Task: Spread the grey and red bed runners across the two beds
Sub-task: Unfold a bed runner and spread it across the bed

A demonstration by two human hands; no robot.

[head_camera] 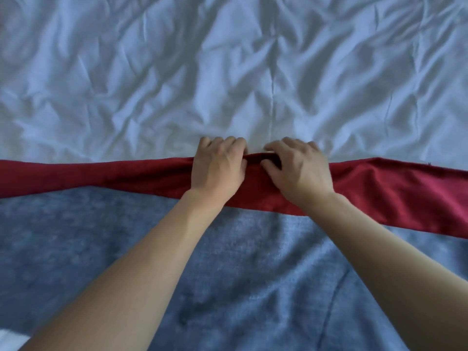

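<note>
Hands meet at the centre of the frame on the far edge of the red bed runner (379, 188). Left hand (217, 168) has its fingers curled over that edge, gripping the cloth; right hand (298, 168) pinches the same bunched fold just beside it, toward 3 o'clock. The two grips are close together, nearly touching, with a raised pucker of red cloth between them.

Long axis of the red runner runs from 9 o'clock to 3 o'clock, across the full width of the view. It lies as a narrow band, still folded or gathered at the middle and wider toward 3 o'clock. The grey bed runner (240, 274) lies flat at 6 o'clock of the red band, under both forearms, with mild creases. White bed sheet (228, 72), heavily wrinkled, fills everything toward 12 o'clock.

Judgement: the red cloth needs drawing toward 12 o'clock, or smoothing outward along its axis, each hand taking its own side. Both hands are equally near the fold.

No containers are in view.
</note>
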